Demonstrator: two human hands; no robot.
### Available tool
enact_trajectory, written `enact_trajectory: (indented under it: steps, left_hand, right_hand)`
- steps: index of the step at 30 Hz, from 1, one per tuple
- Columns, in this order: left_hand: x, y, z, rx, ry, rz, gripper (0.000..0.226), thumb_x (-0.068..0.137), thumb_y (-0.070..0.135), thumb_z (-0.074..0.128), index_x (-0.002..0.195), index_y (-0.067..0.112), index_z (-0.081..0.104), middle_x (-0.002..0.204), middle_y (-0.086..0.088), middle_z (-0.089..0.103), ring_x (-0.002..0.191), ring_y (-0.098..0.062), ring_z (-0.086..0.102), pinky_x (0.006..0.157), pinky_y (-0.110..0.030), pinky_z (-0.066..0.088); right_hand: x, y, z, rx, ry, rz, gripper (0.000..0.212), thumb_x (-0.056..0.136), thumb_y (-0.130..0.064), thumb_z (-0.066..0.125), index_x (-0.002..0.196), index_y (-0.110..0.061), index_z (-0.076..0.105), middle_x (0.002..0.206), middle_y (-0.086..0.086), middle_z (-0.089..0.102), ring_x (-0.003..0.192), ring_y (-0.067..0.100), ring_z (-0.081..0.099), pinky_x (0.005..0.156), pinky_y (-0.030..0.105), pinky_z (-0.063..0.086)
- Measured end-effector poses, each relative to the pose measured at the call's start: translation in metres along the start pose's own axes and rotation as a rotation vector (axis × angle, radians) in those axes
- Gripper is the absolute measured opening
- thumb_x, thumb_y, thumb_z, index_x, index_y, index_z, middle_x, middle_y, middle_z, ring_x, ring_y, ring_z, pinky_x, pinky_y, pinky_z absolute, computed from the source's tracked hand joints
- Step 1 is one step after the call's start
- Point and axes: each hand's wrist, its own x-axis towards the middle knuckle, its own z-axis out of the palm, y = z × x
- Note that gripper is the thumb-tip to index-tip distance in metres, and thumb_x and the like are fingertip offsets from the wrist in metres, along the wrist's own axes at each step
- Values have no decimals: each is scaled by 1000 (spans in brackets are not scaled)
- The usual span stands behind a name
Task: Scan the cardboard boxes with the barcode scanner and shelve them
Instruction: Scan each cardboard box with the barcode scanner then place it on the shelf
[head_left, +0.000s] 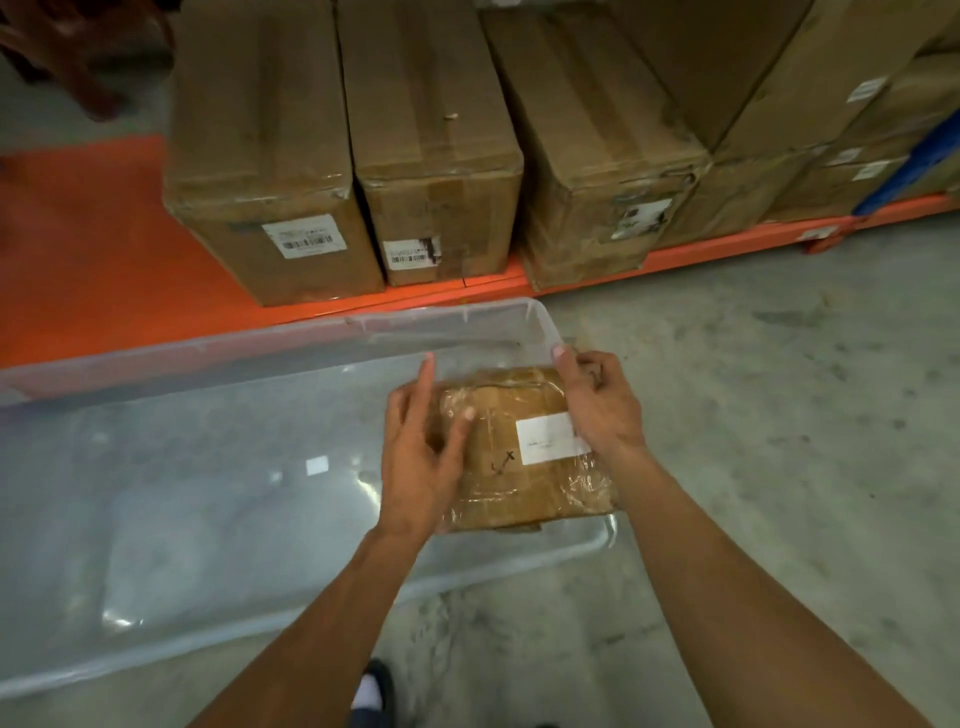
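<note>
Small cardboard box (519, 447) held at frame centre, over the right end of a clear plastic tote (208, 493), both hands clamping opposite sides. Left hand (421, 457) curled on the left edge, thumb pressed on top, index finger extended along the far side. Right hand (597, 405) closed over the right edge, partly covering the white label (550, 439). Two-sided grip probably for steady lifting and keeping the label facing up for scanning. Flat brown box, wrapped in shiny clear tape, black "X" mark near middle, label print unreadable. No scanner visible. Larger labelled cartons (270, 171) on the orange shelf (104, 249), upper frame.
</note>
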Motion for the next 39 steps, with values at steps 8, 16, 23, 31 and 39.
enact_trajectory:
  steps: [8,16,23,31,39]
  left_hand:
    - [5,-10,10,-58,-89,-688,38,73,52,79,109,41,75,107,14,75,103,-12,69,101,-33,52]
    - [14,-24,5,-216,-364,-847,90,72,36,87,150,33,41,130,2,66,100,-17,71,95,-36,55]
    - [-3,-11,-3,-283,-292,-786,63,84,15,77,141,30,56,130,4,65,102,-12,68,94,-28,53]
    - [-23,83,-72,-321,-299,-717,47,85,13,76,130,24,67,126,-1,69,109,-17,68,101,-36,53]
    - [-26,262,-185,-309,-310,-476,49,85,19,77,132,27,65,125,7,67,109,-9,66,99,-29,54]
  right_hand:
    - [-34,60,1,72,58,154,40,78,-56,73,117,-50,64,115,-10,67,111,17,62,98,36,52]
    - [-36,101,0,237,-53,197,52,80,-39,82,126,-52,62,112,-12,71,94,11,73,87,35,61]
    - [-57,98,-5,140,35,78,45,87,-31,79,130,-36,67,96,-19,68,71,-12,68,60,8,52]
    - [-126,8,-43,66,96,24,35,82,-40,78,117,-44,71,98,-23,68,88,-2,68,85,24,59]
    - [-245,-152,-113,158,244,-96,32,82,-35,79,112,-43,73,98,-25,71,88,-13,63,83,15,53]
